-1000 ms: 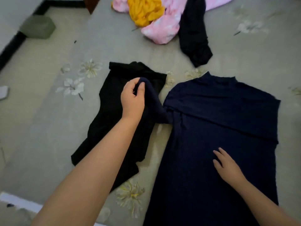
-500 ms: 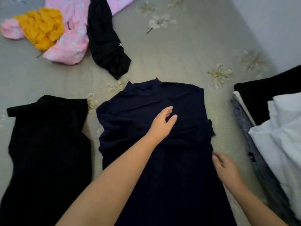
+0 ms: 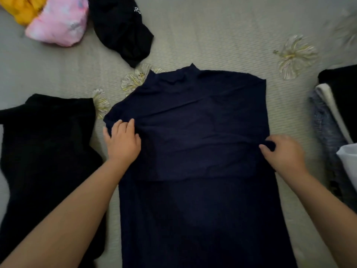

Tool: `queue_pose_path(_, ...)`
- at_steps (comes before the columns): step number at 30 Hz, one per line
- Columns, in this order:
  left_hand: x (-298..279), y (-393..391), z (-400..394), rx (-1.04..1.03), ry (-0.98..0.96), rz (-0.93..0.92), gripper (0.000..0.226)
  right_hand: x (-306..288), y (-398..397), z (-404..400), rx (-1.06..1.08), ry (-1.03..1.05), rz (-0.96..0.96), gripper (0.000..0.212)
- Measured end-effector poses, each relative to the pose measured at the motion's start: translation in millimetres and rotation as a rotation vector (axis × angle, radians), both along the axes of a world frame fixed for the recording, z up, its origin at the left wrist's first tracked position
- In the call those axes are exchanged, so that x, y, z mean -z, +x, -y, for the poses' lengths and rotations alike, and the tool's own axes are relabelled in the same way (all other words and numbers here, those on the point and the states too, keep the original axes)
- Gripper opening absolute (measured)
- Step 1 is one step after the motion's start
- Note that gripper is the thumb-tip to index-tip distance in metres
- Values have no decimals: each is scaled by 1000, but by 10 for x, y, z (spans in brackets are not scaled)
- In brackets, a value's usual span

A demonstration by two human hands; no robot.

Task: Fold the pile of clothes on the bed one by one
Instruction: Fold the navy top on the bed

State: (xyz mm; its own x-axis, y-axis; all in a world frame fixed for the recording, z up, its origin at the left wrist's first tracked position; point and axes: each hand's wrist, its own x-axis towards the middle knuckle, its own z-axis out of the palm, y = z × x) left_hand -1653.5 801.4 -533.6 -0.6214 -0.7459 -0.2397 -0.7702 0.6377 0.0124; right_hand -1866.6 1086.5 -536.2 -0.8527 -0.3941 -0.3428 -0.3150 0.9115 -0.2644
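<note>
A navy high-neck garment (image 3: 201,144) lies flat on the bed, collar away from me, with both sleeves folded across its chest. My left hand (image 3: 122,141) rests on its left edge, fingers laid over the folded sleeve. My right hand (image 3: 282,151) pinches a fold of navy cloth at the right edge. Unfolded clothes lie at the far left: a yellow piece (image 3: 23,8), a pink piece (image 3: 59,24) and a black piece (image 3: 121,29).
A black garment (image 3: 46,155) lies spread out left of the navy one. At the right edge is a stack of folded clothes: black (image 3: 342,93), denim (image 3: 326,132) and white (image 3: 349,167). The bed sheet (image 3: 212,35) is grey with flower prints.
The left sleeve has been folded over onto the chest. My left hand then moved back to the left edge, my right hand took hold of the right edge, and the view swung right.
</note>
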Motion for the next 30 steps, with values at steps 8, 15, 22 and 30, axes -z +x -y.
queue_pose_path(8,-394,203,342,210,385,-284,48,-347,-142,133,134,-516,381,29)
queue_pose_path(15,-351,88,783,184,51,35,37,-297,-449,660,291,-421,313,26)
queue_pose_path(22,84,-78,768,86,-211,194,32,-116,-732,1120,187,-121,54,19)
queue_pose_path(30,136,-11,137,197,-219,-290,36,13,-584,975,250,-29,-100,39)
